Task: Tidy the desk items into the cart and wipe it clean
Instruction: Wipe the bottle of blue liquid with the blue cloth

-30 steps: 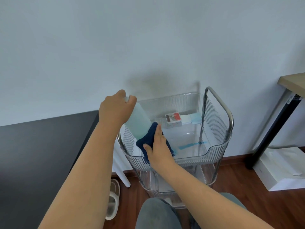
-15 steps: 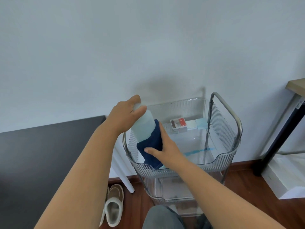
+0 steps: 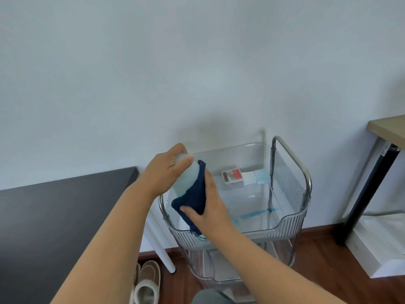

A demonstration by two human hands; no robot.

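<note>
I see a pale translucent bottle (image 3: 186,176), tilted, over the left edge of the clear cart (image 3: 291,218). A dark blue cloth (image 3: 194,198) is pressed against its side.

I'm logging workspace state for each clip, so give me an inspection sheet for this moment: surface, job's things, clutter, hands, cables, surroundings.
Surface: black desk at the left; the part in view is bare.
Job's things: pale translucent bottle held over the clear cart; dark blue cloth pressed against the bottle's side; red-and-white box and two pale blocks at the back of the top tray.
Clutter: blue streak on the tray floor.
Hands: left hand grips the bottle's top; right hand holds the cloth on the bottle.
Cables: nothing seen.
Surroundings: slippers on the wood floor, white box under a second table, plain wall.
</note>
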